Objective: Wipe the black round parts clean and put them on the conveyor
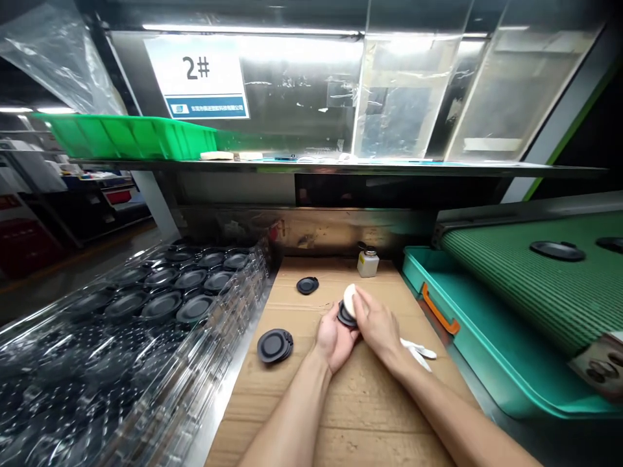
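Observation:
My left hand (335, 338) is closed around a black round lid (346, 316), palm up, above the cardboard sheet (370, 415). In my right hand (377, 322) is a white round pad (350, 300), pressed against the lid's face or very close to it. The lid is partly covered by the pad and fingers. A small stack of black lids (273, 345) lies left of my left hand, and a single black lid (307, 285) rests farther back. White gloves (417, 353) lie beside my right forearm.
A small white bottle (368, 262) stands at the cardboard's back edge. Clear trays (160, 389) holding many black lids are stacked at left. On the right are a teal bin (491, 363) and a green conveyor belt (516, 285) carrying lids. A shelf with a green crate (131, 137) spans above.

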The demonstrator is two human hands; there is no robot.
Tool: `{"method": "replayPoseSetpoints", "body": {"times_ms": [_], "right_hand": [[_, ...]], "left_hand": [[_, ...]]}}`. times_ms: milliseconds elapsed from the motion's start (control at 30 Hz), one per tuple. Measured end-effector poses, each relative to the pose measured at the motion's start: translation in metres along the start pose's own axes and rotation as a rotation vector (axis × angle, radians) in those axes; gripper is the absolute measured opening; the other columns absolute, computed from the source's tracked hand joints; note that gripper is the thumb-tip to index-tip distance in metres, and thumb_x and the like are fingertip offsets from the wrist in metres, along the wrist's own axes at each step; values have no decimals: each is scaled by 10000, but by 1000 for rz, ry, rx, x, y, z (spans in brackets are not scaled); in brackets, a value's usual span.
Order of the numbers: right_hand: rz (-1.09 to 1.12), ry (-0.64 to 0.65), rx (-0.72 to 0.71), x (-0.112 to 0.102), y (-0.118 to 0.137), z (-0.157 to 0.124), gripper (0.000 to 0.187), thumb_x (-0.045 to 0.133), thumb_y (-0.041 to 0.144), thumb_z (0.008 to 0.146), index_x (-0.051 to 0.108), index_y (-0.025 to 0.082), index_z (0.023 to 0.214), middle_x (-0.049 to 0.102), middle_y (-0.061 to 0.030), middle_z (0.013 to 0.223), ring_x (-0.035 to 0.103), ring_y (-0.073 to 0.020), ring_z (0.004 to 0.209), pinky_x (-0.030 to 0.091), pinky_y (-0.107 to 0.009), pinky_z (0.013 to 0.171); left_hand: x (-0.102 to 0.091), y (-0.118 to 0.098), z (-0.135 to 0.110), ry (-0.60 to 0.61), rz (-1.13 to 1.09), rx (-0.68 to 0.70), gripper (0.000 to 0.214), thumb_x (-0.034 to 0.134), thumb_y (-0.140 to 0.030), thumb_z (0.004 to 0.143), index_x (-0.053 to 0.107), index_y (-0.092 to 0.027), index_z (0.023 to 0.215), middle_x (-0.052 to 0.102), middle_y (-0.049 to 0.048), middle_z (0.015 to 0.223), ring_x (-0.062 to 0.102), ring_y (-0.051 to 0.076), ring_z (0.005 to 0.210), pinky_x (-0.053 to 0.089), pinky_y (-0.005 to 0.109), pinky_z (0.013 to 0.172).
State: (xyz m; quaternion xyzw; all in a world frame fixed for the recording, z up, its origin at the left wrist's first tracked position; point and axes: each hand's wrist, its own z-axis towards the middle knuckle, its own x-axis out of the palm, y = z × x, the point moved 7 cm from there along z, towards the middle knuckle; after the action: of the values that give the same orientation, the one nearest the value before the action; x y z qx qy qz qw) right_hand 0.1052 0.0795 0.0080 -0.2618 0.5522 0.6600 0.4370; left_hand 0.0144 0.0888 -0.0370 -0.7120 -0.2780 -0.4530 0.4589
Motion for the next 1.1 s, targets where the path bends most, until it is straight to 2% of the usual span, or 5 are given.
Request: {"method": "replayPoseSetpoints", "body": {"times_ms": [367, 533, 733, 1000, 1100], "right_hand": [[102, 37, -124, 1, 2, 3, 460, 361, 499, 927, 516, 342, 1330, 718, -62, 982, 676, -244, 870, 495, -353, 779], [424, -169, -50, -29, -26, 25, 466, 406, 491, 903, 594, 204, 1219, 695, -86, 1049, 646, -229, 946, 497, -321, 804], [619, 178, -130, -3, -14, 12, 424, 493, 458, 855, 670, 154, 1091, 716, -73, 919, 660, -203, 779, 518, -293, 696], [516, 355, -224, 1, -3, 8, 302, 543, 379, 812, 742, 164, 884, 721, -37, 818, 648, -195, 743, 483, -260, 658], [473, 236, -216, -10, -6, 13, 324, 510, 368, 831, 739, 166, 937, 725, -54, 891, 652, -212, 819, 488, -284, 732]], "left_hand": [[-2, -3, -2, -42, 20, 23, 316, 434, -299, 920, 611, -87, 1073, 629, 176, 1183, 607, 233, 1088, 477, 353, 958], [-5, -8, -2, -35, 19, 33, 276, 468, -326, 909, 594, -112, 1030, 635, 164, 1162, 639, 251, 1010, 516, 396, 870], [-12, -11, 4, -102, 9, 70, 248, 441, -278, 917, 576, -121, 1054, 656, 140, 1090, 643, 223, 984, 517, 381, 876], [-9, -5, 2, -90, 78, 79, 226, 483, -269, 896, 586, -121, 1033, 651, 159, 1094, 626, 244, 1039, 484, 404, 945], [-8, -6, 3, -75, 89, 95, 218, 493, -264, 894, 594, -126, 1029, 653, 148, 1092, 619, 244, 1057, 480, 405, 957]]}}
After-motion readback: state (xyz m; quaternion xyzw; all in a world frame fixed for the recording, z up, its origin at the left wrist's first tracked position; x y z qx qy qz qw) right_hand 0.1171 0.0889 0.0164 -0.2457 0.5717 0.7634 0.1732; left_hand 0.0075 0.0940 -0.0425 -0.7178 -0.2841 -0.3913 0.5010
